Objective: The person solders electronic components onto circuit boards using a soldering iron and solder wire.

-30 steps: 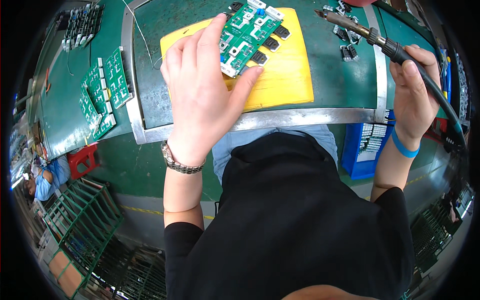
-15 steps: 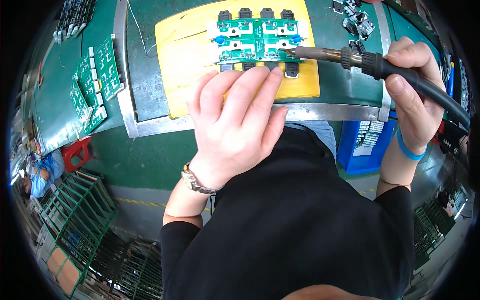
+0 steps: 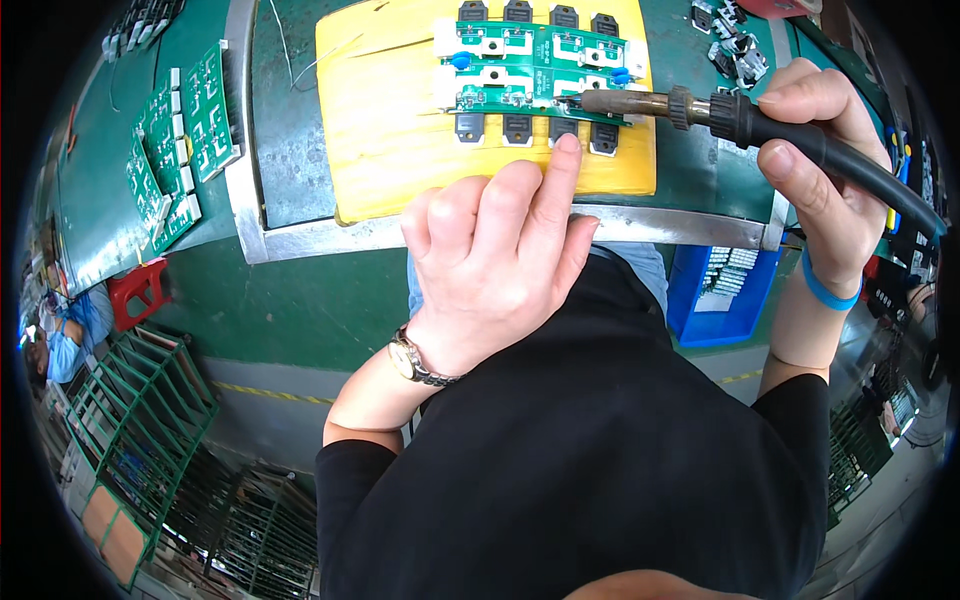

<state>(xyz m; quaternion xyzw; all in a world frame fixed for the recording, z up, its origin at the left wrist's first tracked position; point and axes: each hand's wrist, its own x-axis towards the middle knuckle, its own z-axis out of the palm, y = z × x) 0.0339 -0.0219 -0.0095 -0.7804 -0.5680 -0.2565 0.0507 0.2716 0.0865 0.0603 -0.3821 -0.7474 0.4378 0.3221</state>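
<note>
Right hand (image 3: pixel 832 195) grips the soldering iron (image 3: pixel 733 116) between thumb and fingers, its tip at the green circuit board (image 3: pixel 541 58) left of that grip (actual contact unconfirmed). Left hand (image 3: pixel 498 255), grasping nothing, reaches a black component (image 3: pixel 563 127) near the tip; sound practice: board still, pressure light.

Bright, cool, fairly even light fills the middle; the yellow pad (image 3: pixel 390 150) at twelve o'clock shows vividly, with only soft shadows around the left hand (image 3: pixel 495 255); pale glare washes the green surface (image 3: pixel 100 220) between nine and ten o'clock; the black shirt (image 3: pixel 590 450) at five o'clock loses nearly all detail; the green rack (image 3: pixel 140 420) at eight sits dimmer; fisheye distortion bends straight edges toward the black rim; small background objects near three blur, while the circuit board (image 3: pixel 540 70) looks reasonably sharp.
</note>
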